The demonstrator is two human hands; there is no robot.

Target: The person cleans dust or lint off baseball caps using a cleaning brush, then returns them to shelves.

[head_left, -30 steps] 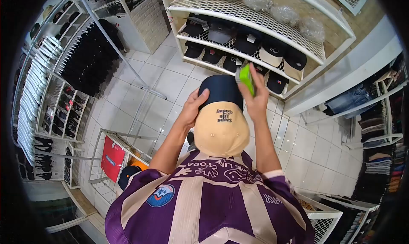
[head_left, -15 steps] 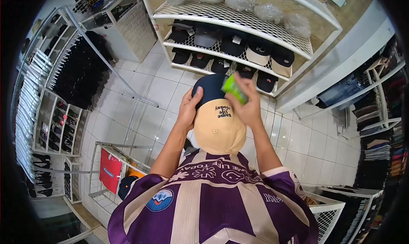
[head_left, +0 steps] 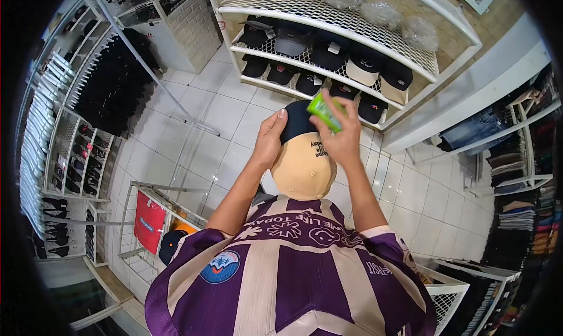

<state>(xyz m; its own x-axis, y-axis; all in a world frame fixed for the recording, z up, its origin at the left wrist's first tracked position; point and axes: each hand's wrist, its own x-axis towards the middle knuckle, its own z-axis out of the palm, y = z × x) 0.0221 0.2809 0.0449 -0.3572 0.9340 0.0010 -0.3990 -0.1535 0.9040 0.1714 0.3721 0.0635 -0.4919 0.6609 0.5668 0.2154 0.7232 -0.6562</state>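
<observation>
A cap with a beige crown, dark lettering and a navy brim hangs in front of my chest, brim pointing away from me. My left hand grips the left edge of the brim, thumb on top. In my right hand is a bright green block, pinched between thumb and fingers, which lies against or just over the right part of the brim. Its underside is hidden, so its exact kind does not show. Part of the lettering is covered by my right hand.
Ahead stands a white mesh shelf with rows of caps and plastic-wrapped bundles. Clothes racks line the left, and jeans with folded clothes fill the right. A low metal rack holds a red packet near my left elbow.
My left hand has shifted slightly up and right along the brim. The cap has turned a little, so less lettering shows. The green block remains in my right hand, tilted differently.
</observation>
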